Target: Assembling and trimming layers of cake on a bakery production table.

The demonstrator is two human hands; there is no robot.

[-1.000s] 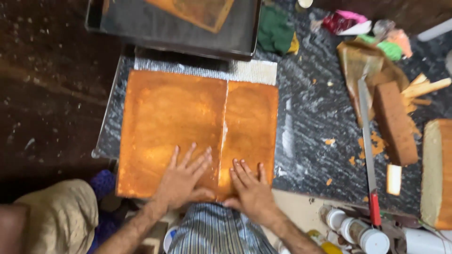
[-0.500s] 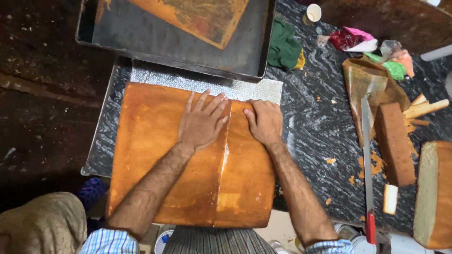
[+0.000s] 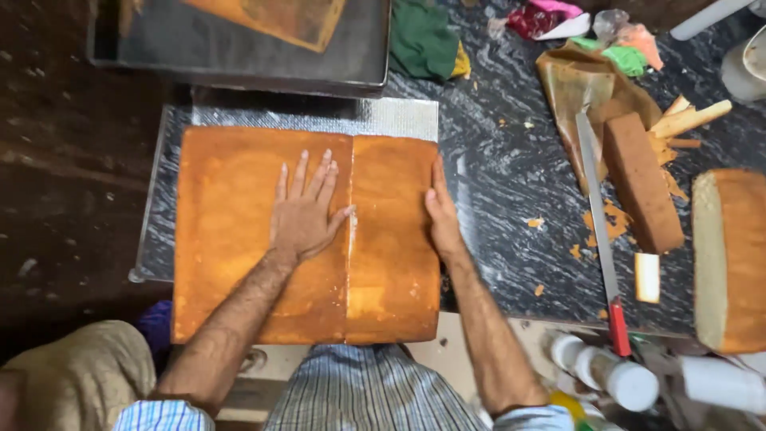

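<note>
- Left hand lies flat, palm down, fingers spread wide, on top of the wide cake slab; it presses on the crust and grips nothing.
- Right hand is open too, fingers straight and together, set edge-on against the right side of the narrow cake slab; no grasp that I can see.
- The two slabs sit side by side with a thin cut line between them, on a foil-covered board at the near edge of the dark marble counter.
- To the right, well apart from the hands: a long knife with a red handle, a brown cake strip beside it, crumbs around.
- Another cake block at far right.
- A dark baking tray lies beyond the board, and a green cloth next to it.
</note>
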